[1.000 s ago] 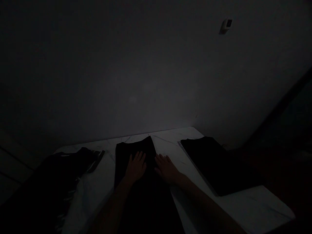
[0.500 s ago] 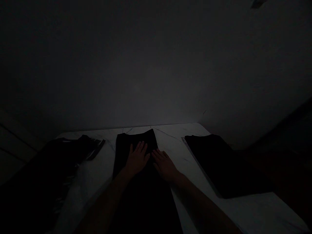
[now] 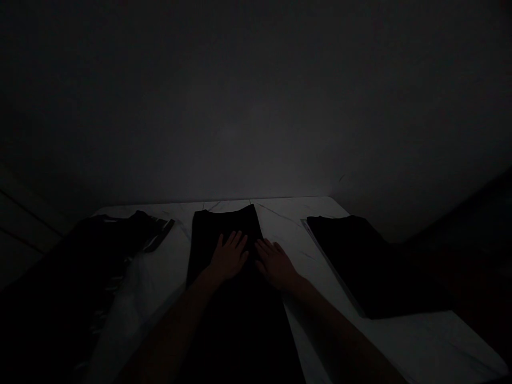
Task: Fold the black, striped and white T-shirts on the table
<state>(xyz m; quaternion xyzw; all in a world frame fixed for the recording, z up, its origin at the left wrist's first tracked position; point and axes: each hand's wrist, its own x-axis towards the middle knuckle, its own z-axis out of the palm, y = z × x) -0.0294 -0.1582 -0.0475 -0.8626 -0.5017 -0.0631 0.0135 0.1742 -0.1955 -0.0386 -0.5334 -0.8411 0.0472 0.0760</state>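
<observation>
A big grey wall stands behind the white table. Dark clothes lie on the table's left side. A long black cloth lies down the table's middle. A smaller black cloth sits on the table's right side. There in the middle, the left hand rests open and flat on the cloth, the right hand open over its right edge, I think; it's dark.

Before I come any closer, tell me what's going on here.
In dim light, a person's left hand and right hand lie flat, fingers extended, on a long dark cloth on a marbled table. A dark garment lies to the left; another dark cloth item lies flat to the right.
</observation>
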